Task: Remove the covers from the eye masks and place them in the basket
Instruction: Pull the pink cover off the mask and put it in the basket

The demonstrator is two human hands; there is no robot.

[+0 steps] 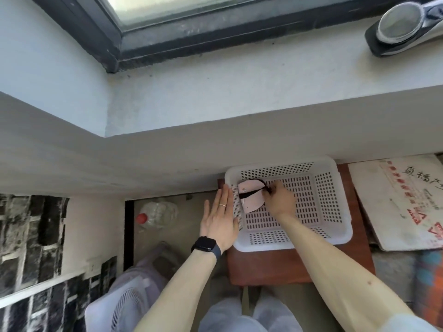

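A white perforated plastic basket (330,200) sits on a small brown wooden table (275,267). Inside it, against the left wall, lies a pale pink eye mask (251,202) with a black strap across it. My right hand (280,200) reaches into the basket and pinches the black strap at the mask's right side. My left hand (220,219), flat with fingers together, rests against the outside of the basket's left wall. It wears a ring and a dark watch on the wrist. No separate cover shows.
A grey wall ledge runs just behind the basket. A printed cardboard sheet (407,202) lies to the right. On the floor to the left lie a clear bottle with a red cap (155,214) and a white fan (129,298). A shoe (405,27) sits on the windowsill.
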